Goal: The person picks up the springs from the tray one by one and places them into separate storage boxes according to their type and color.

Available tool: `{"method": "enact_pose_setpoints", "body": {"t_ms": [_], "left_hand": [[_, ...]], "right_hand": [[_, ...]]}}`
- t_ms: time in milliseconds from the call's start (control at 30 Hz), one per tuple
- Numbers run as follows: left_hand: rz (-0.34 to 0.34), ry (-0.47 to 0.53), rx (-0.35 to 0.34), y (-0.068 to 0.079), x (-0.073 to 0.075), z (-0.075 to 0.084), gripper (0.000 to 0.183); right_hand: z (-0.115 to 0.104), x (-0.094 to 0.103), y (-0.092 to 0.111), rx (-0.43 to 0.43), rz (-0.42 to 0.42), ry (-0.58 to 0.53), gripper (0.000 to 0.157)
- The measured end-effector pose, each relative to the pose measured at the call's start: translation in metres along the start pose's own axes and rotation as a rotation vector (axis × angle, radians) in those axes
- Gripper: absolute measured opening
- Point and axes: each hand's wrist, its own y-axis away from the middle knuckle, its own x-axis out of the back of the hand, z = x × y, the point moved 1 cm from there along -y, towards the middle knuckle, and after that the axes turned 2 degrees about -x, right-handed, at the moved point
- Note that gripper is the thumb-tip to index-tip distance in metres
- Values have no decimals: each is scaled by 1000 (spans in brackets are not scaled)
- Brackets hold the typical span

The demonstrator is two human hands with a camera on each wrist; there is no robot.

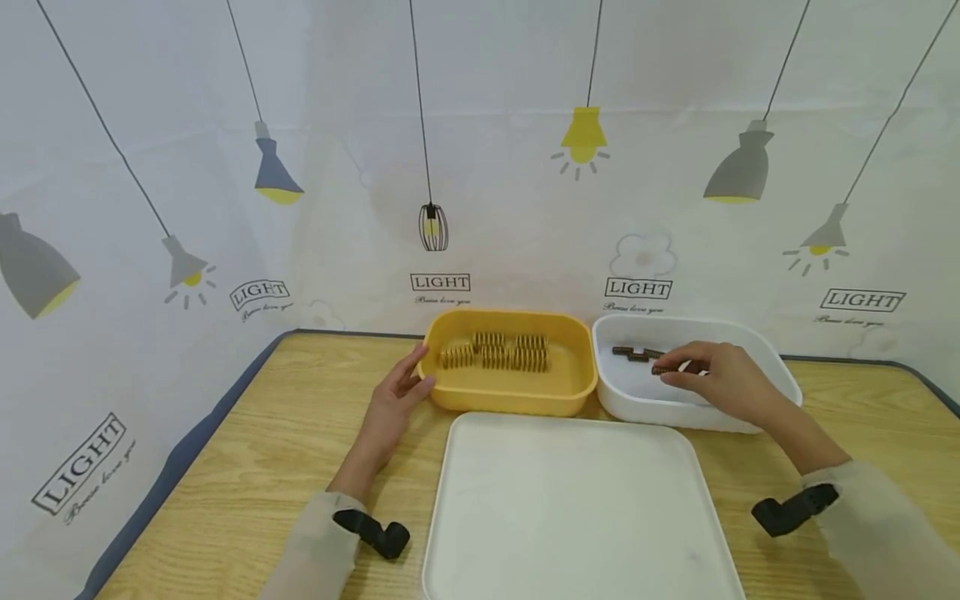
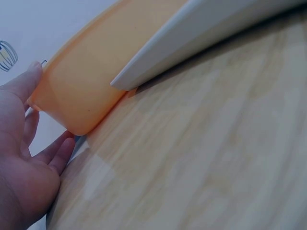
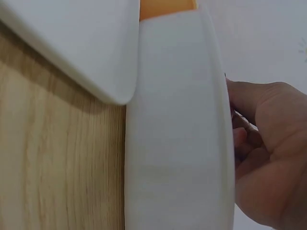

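Note:
In the head view, my right hand [image 1: 720, 379] reaches into the white bin [image 1: 630, 407] and pinches a small dark bronze coil spring [image 1: 660, 370] between thumb and fingertips. Several similar springs [image 1: 622, 351] lie on the bin floor beside it. The right wrist view has the bin's wall [image 3: 177, 124] hiding the fingertips and the spring. My left hand [image 1: 390, 408] rests its thumb and fingers against the left end of the yellow bin [image 1: 510, 402]. Larger gold coil springs [image 1: 495, 358] stand in two rows inside that bin. From the left wrist, the thumb touches its rim [image 2: 41, 79].
A white tray [image 1: 570, 508] lies on the wooden table [image 1: 247, 467] in front of both bins, close to their near walls. Behind the bins hangs a white curtain [image 1: 510, 208] printed with lamps. The two bins stand side by side, their ends touching or nearly so.

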Motion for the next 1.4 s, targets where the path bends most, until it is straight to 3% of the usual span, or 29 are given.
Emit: {"method": "enact_pose_setpoints", "body": {"t_ms": [200, 467, 733, 933, 1200, 1400], "left_hand": [[25, -29, -14, -6, 2, -19, 52], [20, -29, -44, -6, 1, -21, 52], [-17, -20, -26, 3, -4, 8, 57], [-7, -11, -9, 1, -5, 8, 58], [12, -17, -14, -7, 1, -17, 53], [35, -51, -38, -7, 3, -21, 52]], "right_hand": [[15, 2, -6, -64, -35, -1, 21], [31, 4, -11, -96, -76, 5, 24], [43, 5, -19, -104, -117, 23, 22], [46, 1, -22, -132, -158, 27, 17], [53, -6, -28, -202, -191, 24, 18], [52, -10, -32, -203, -208, 17, 19]]}}
